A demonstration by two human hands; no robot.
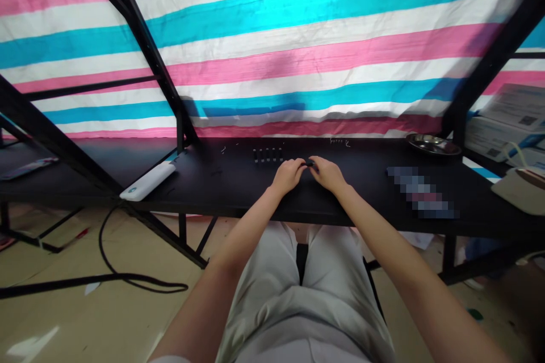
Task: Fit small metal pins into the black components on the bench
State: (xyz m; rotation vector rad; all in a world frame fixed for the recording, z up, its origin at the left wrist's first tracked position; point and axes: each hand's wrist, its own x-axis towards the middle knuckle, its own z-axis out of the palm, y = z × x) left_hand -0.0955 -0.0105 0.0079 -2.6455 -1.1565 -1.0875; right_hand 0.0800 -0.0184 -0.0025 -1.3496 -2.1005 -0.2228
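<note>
Over the black table [238, 190], my left hand [290, 174] and my right hand [325, 172] meet at a small dark cylindrical piece [310, 164]. The fingers of each hand are closed on one end of it; its exact kind is too small to make out. Left of my hands, several small dark cylinders with light ends [267, 155] stand side by side in a row. Tiny white curled bits [339, 140] lie near the back edge of the table, with a few more white scraps [223, 150] farther left.
A shiny metal dish [433, 144] and a blurred flat item [421, 191] are on the right. A long white object [149, 180] lies at the left beside a black metal frame [145, 39]. White boxes [489, 136] and a beige device [522, 188] stand far right. Striped sheeting [298, 62] hangs behind.
</note>
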